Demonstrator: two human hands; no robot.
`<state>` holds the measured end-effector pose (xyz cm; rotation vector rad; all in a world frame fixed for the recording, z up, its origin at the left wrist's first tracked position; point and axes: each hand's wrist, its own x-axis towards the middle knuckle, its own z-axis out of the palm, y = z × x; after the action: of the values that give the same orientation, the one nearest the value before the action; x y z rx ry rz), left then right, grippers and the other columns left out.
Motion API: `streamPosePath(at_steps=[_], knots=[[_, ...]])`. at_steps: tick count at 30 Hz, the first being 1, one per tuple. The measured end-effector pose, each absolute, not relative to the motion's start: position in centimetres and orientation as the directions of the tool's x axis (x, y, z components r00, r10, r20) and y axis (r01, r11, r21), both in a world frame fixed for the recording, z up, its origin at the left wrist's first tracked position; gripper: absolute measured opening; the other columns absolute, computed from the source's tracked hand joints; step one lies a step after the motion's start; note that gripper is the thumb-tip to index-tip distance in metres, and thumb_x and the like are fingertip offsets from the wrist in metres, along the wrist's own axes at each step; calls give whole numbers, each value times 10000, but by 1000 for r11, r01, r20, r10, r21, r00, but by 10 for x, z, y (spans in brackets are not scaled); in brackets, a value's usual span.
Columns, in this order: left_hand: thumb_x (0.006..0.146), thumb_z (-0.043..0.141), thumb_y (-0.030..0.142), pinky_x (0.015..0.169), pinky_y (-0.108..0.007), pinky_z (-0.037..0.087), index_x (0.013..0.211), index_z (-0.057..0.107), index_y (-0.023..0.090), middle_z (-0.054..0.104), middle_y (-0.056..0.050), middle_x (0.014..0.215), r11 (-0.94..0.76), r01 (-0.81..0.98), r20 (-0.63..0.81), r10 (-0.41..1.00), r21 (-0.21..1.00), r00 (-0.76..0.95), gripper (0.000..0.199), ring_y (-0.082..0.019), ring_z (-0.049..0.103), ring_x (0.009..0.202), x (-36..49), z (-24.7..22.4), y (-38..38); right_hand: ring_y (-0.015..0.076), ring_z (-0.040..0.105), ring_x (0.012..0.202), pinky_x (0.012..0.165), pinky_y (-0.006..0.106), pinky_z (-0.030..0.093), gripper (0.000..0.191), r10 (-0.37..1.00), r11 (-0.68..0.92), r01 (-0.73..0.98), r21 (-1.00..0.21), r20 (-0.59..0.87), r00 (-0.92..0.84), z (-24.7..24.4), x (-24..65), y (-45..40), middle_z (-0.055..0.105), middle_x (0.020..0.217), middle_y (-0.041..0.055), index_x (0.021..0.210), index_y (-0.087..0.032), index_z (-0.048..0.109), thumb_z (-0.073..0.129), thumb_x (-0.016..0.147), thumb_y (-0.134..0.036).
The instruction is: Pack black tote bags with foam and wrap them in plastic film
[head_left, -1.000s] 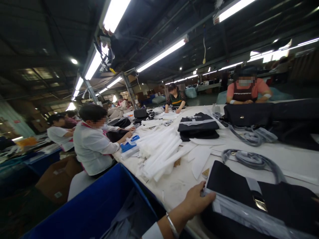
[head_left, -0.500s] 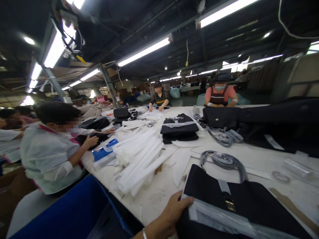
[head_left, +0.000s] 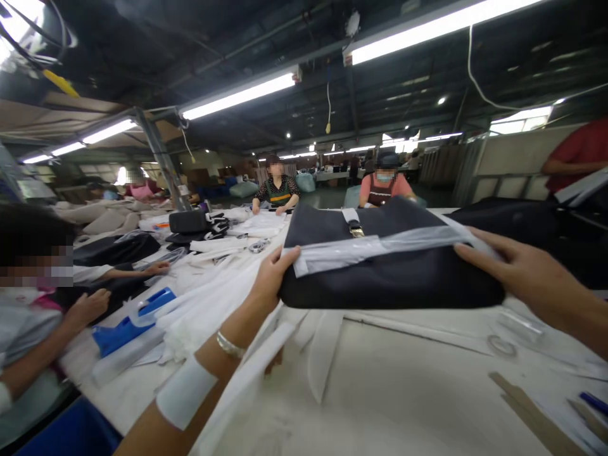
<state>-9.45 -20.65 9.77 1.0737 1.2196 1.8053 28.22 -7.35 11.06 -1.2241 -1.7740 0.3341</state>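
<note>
Dim workshop under tube lights (head_left: 239, 97) across the upper frame; pale surface (head_left: 380, 380) through the lower frame, loaded at lower left with white strips (head_left: 209, 304) and a blue holder (head_left: 109, 335). Black bag (head_left: 399, 282) right of centre, apparently raised off the surface, tilt hard to judge, buckle (head_left: 357, 233) in view. Grasped at both sides: left hand (head_left: 270, 277) at the left edge, thumb over the front on the end of a translucent band (head_left: 332, 250); right hand (head_left: 527, 269) at the right edge, thumb likewise forward. Firm-looking grasp of the bag by the fingers of both hands, mostly hidden behind it. Principal risk, as judged: tearing or peeling of the band, from thumb pressure or twist at its ends. Second: sagging of the soft-looking body, from support at the sides only. Third: a drop, from uneven release. Also possible: snagging on the white strips, from a low swing leftward; scuffing at lower right, from landing on the pale ring (head_left: 501, 345) or brown card strips (head_left: 536, 415).
</note>
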Motion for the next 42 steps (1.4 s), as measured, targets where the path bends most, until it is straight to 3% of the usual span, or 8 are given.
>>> streamPosePath(at_steps=[6,10,17,22,25,30,37,42], knots=[[757,726,419,794,-324,552,1200,641,155,739,-63,938,-384,73,367,786,920,-497,522,-206,685,831,-199,121,-98,271,528,1263,1101,372,358,620,774,617,413,-670,610,-166,134,150,41,608,1352,109,1312,-133,610,630,841,-536],[865,549,497,866,-340,536,1264,596,158,725,-94,1082,-125,330,303,763,936,-570,526,-222,681,962,-254,78,-38,274,502,1306,1130,393,340,556,801,595,477,-647,527,-284,84,84,124,575,1396,72,1353,-180,570,559,898,-500],[846,586,465,1079,-477,381,1244,595,131,618,-189,1315,275,478,183,679,834,-711,520,-363,509,1297,-285,-30,12,348,561,1244,1062,463,421,552,825,561,620,-548,315,-468,-32,25,184,592,1351,184,1377,-99,539,548,902,-380],[885,525,364,1145,-494,279,1386,461,71,462,-228,1463,338,645,288,688,685,-666,584,-364,395,1386,-282,-19,10,292,419,1376,1148,428,316,635,783,621,636,-458,401,-476,-31,57,171,447,1499,134,1489,-151,376,447,936,-456],[886,512,316,1182,-476,210,1434,412,67,406,-217,1503,293,783,424,710,548,-562,609,-343,321,1427,-261,-6,-5,280,461,1340,1136,423,341,518,743,666,632,-397,424,-518,-24,113,142,520,1440,110,1372,-194,541,507,893,-385],[884,499,361,1143,-471,337,1354,543,151,524,-146,1419,-17,959,535,833,282,-142,516,-299,462,1335,-184,-16,-50,344,527,1263,1060,509,409,308,688,713,689,-132,323,-650,-31,259,71,616,1324,135,1071,-207,743,575,840,-321],[903,529,458,1056,-419,475,1188,677,337,590,-22,1383,-378,820,341,909,430,240,344,-251,577,1250,-55,-67,-161,411,383,1355,1080,566,328,472,882,177,971,161,411,-229,-1,473,-9,513,1410,223,1288,-97,596,551,872,-314],[905,544,454,935,-307,561,1128,718,333,655,-22,1300,-341,661,279,939,668,202,308,-223,624,1193,14,-124,-217,404,558,1187,976,462,426,774,929,-290,905,-312,137,345,-2,563,-27,592,1262,294,1377,-6,464,669,808,-488]])
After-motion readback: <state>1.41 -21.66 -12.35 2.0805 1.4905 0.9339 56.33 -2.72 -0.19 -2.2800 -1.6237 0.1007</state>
